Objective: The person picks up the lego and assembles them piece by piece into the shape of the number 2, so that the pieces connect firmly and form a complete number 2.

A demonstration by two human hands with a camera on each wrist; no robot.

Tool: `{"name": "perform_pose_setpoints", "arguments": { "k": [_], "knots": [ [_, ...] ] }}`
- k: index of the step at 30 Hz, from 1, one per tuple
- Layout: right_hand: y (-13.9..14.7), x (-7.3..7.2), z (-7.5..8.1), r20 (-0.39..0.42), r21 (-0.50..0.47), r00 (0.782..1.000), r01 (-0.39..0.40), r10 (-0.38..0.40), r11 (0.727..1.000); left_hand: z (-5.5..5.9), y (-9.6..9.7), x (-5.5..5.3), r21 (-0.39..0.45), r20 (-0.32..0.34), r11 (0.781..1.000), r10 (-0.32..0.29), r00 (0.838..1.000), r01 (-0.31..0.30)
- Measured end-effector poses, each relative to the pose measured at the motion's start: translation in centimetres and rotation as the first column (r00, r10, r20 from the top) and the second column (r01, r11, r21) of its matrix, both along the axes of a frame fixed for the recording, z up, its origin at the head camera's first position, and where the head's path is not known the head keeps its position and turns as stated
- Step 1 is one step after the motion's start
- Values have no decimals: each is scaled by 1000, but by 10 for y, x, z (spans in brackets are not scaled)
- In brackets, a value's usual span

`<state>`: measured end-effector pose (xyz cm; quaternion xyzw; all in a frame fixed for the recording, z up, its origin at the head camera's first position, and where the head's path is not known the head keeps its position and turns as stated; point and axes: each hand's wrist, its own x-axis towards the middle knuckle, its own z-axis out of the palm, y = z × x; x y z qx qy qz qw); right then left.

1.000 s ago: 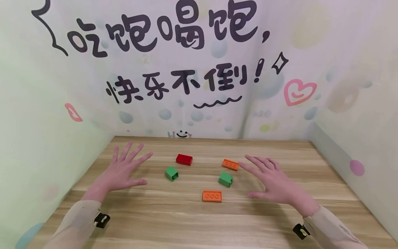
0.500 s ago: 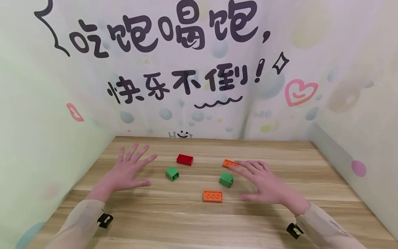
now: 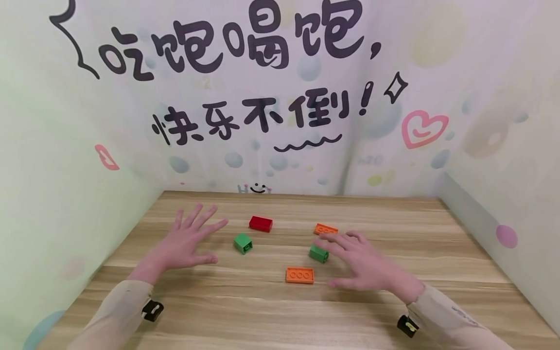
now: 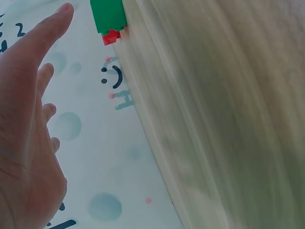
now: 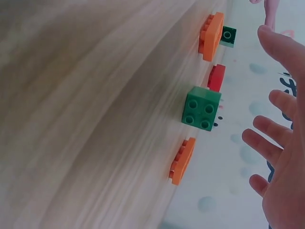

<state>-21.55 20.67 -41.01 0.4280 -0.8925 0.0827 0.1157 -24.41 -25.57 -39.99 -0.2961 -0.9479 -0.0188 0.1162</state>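
My right hand (image 3: 363, 262) hovers over the right side of the table, fingers spread and holding nothing. In the head view its fingertips overlap the right green toy brick (image 3: 318, 255), whose studs (image 5: 200, 114) face the right wrist camera. Just beyond lies one flat orange brick (image 3: 325, 228); the other orange brick (image 3: 299, 275) is nearer, hollow side up, left of the thumb. My left hand (image 3: 181, 245) hangs over the left side, fingers fanned out and holding nothing. Right of it sit the left green brick (image 3: 242, 244) and, farther back, a red brick (image 3: 260, 224).
The bricks lie apart on a wood-grain table (image 3: 245, 321). A white printed cloth wall (image 3: 280, 170) rises along its back edge, and pale walls flank it left and right. A black strap-on device (image 3: 152, 310) sits at the left cuff, another device (image 3: 408, 326) at the right.
My right hand has moved left and slightly nearer, from beside the far orange brick to over the right green brick. My left hand has drifted a little right. The bricks lie as before.
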Motion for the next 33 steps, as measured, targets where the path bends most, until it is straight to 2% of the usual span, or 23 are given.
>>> {"name": "perform_pose_setpoints", "arguments": {
  "k": [5, 10, 16, 23, 26, 30, 33],
  "knots": [
    [-7, 4, -3, 54, 16, 998, -14, 13, 1000, -5, 4, 0, -8, 8, 1000, -18, 1000, 18],
    [-14, 7, -7, 64, 30, 997, -38, 37, 999, -10, 8, 1, 21, 19, 999, -47, 999, 46],
    [-24, 9, -9, 79, 46, 995, -61, 57, 997, -12, 16, 0, 40, 75, 997, -70, 995, 68],
    [-35, 10, -15, 90, -1, 993, -72, 72, 997, -14, 26, 1, 22, 141, 997, -77, 987, 75],
    [-38, 9, -19, 141, -41, 989, -48, 53, 998, -15, 30, 2, 12, 175, 996, -85, 981, 84],
    [-41, 8, -24, 238, -94, 971, -10, 33, 996, -17, 33, 3, -1, 208, 996, -86, 974, 89],
    [-45, 7, -27, 270, -131, 963, 16, 20, 991, -17, 35, 3, 1, 229, 996, -90, 969, 92]
  ]
}}
